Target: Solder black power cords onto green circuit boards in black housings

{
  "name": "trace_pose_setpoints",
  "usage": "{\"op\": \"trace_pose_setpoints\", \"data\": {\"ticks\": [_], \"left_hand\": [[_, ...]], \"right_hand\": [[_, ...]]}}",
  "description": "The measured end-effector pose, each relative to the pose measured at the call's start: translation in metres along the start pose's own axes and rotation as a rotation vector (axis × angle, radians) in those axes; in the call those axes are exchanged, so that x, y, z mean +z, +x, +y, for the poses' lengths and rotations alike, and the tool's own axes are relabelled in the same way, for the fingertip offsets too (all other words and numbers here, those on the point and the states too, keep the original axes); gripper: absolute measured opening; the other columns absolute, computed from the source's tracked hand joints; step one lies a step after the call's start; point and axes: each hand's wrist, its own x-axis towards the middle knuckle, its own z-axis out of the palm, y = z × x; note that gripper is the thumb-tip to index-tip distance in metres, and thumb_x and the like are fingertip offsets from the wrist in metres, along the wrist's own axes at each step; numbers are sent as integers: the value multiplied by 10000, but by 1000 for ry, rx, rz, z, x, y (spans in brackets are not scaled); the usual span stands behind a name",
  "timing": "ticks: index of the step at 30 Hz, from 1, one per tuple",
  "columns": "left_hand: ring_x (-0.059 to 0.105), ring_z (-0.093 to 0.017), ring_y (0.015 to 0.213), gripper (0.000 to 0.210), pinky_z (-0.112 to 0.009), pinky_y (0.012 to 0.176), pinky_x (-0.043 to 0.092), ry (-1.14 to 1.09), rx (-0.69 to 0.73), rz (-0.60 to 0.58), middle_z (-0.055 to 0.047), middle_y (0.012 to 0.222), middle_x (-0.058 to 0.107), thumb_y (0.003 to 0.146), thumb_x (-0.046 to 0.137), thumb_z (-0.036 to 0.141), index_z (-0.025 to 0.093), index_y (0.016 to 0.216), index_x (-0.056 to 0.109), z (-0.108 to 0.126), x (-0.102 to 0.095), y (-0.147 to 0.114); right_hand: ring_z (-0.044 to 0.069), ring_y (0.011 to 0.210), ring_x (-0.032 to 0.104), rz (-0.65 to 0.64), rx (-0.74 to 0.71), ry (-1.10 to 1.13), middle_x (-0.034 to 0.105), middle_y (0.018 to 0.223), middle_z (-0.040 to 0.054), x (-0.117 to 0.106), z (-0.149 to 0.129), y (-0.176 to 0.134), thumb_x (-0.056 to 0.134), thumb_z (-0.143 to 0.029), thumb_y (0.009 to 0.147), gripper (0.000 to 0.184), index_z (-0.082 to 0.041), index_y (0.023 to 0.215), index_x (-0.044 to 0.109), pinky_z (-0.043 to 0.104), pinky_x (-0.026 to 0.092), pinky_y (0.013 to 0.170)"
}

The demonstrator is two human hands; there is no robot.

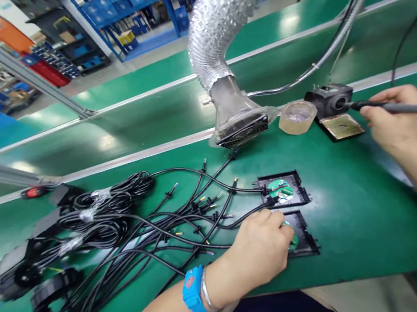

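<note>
My right hand (401, 116) is wrapped round a soldering iron (410, 107), its tip pointing into the black iron stand (333, 99). Below the stand's opening lies a small tray with a yellowish pad (343, 127). My left hand (262, 246) is closed over the lower black plastic housing (307, 238), fingers pinched at its green circuit board (292, 235). A black cable runs in under this hand; what the fingertips pinch is hidden. Just beyond, an upper black housing (301, 190) holds another round green board (281, 190) with cable ends at it.
Many black cables (187, 219) with bared ends spread across the bench's left, beside tied coils (109, 211) and black lamp-like units (20, 275). A fume extraction hood (240, 118) hangs behind the housings, near a round translucent tub (297, 117). The iron's cord trails right.
</note>
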Motion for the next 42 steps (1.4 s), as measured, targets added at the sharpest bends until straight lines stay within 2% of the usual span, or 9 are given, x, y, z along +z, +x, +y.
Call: {"op": "trace_pose_setpoints", "data": {"ticks": [4,8,14,21,27,29,34,37,42], "left_hand": [[519,-180,772,133,-312,693,470,-77,-51,37,-40,843,560,900,470,217,170,927,591,2,-9,-10],[548,-174,914,243,-302,822,477,-273,-110,246,-60,996,610,909,502,245,163,1131,556,-1,-16,-34],[570,-160,941,209,-292,844,467,-324,-316,457,-48,973,632,848,561,125,175,1049,587,-13,-12,-68],[562,-169,934,132,-314,844,460,-311,-390,544,-55,946,630,849,530,118,160,955,597,-10,-5,-71],[544,-229,1027,257,-389,920,449,-219,-298,328,-88,1092,616,867,536,240,140,1098,586,-7,-9,-24],[544,-261,1050,304,-412,920,455,-137,-265,242,-109,1099,619,856,560,277,125,1117,589,-7,-8,-5],[584,-250,984,241,-387,866,494,-1,-200,161,-72,1032,637,861,562,282,161,1062,615,-13,1,19],[591,-238,975,208,-368,835,506,40,-144,156,-55,1028,633,885,515,271,159,1038,602,-18,1,17],[631,-198,742,167,-341,655,519,41,-307,93,-28,943,628,847,524,222,170,999,571,-27,-12,-5]], "right_hand": [[168,676,642,-103,30,-47,693,744,98,21,-8,7,691,-388,686,387,-43,857,734,273,453,636],[207,920,646,-91,86,-80,703,959,96,24,-10,0,696,-274,723,285,-141,975,723,308,469,845],[201,1012,593,-190,155,-169,689,1008,94,22,-15,-2,702,-277,750,261,-167,987,702,317,358,983],[380,1082,494,-407,171,-251,597,1077,278,-19,-59,-40,609,-444,769,492,-42,1052,631,534,325,922],[193,897,602,-797,-167,-5,679,953,45,-40,-169,-76,536,-447,850,266,-239,896,696,309,450,839],[175,914,612,-1099,-322,11,685,974,42,-17,-208,-72,463,-357,900,273,-219,932,697,279,445,839],[184,684,624,-1377,-449,-57,689,714,26,55,-264,-60,659,-411,760,207,-211,724,699,262,421,616],[190,626,604,-1427,-518,-72,637,590,37,76,-279,-63,739,-282,655,164,-180,587,630,255,377,563],[154,688,609,-1285,-441,2,669,752,53,62,-287,-50,469,-248,873,178,-161,766,581,241,387,612]]}}
